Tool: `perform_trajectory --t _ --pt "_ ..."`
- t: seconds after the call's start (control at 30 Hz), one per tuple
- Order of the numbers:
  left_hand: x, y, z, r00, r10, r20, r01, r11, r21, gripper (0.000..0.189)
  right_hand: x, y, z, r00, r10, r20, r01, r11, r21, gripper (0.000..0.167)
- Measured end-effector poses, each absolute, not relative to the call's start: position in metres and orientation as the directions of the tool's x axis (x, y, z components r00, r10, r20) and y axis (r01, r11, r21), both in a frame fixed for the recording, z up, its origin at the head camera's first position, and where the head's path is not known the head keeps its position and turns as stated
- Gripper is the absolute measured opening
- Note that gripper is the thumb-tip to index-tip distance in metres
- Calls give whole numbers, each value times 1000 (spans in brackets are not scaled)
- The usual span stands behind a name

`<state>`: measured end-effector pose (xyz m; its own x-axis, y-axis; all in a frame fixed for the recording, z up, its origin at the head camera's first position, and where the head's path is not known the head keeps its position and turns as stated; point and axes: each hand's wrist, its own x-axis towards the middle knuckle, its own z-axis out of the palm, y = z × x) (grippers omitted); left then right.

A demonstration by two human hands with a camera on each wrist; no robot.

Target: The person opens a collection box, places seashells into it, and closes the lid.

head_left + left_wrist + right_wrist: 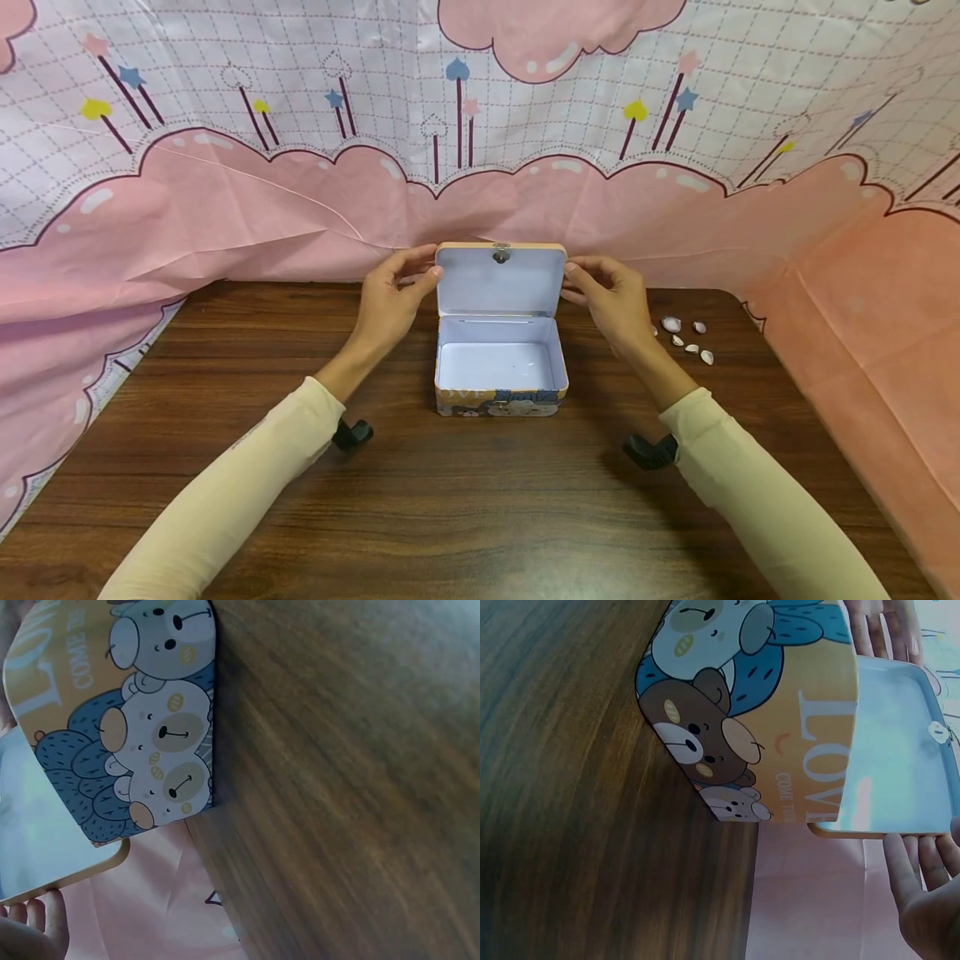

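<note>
A small tin box with cartoon bears and lettering printed on its outside stands on the table. Its hinged lid is raised upright at the back, and the plain white inside shows. At the lid's left edge, my left hand holds on near the top corner, thumb to the front and fingers behind. My right hand holds the opposite edge in much the same way. Both wrist views show fingertips right at the lid's rim, beyond the printed box front. A small metal clasp sits at the lid's top middle.
Several small white shells lie on the brown wooden table, right of the box and beyond the right hand. A pink and white patterned cloth hangs behind the table and along its sides.
</note>
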<state>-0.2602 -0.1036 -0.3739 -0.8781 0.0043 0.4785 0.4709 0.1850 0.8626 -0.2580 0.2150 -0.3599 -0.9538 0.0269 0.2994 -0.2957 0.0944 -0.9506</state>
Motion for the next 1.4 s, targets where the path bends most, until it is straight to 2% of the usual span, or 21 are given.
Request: perform_trajectory --t 0.23,0.6,1.07,1.4 --pt "-269 -106 -379 -917 58 395 399 177 900 47 -271 216 -367 -964 -9 267 -266 128 -955 37" --pt "-282 -105 -391 -960 114 255 269 123 955 57 -285 211 -377 -988 2 156 -153 185 -971 40" --pt "-287 -105 -399 -971 167 171 196 148 969 65 -289 211 -383 -994 -22 105 -107 240 -965 41" --pt "-290 -102 -402 -979 183 89 117 149 982 67 -289 210 -390 -998 -52 30 -43 264 -964 48"
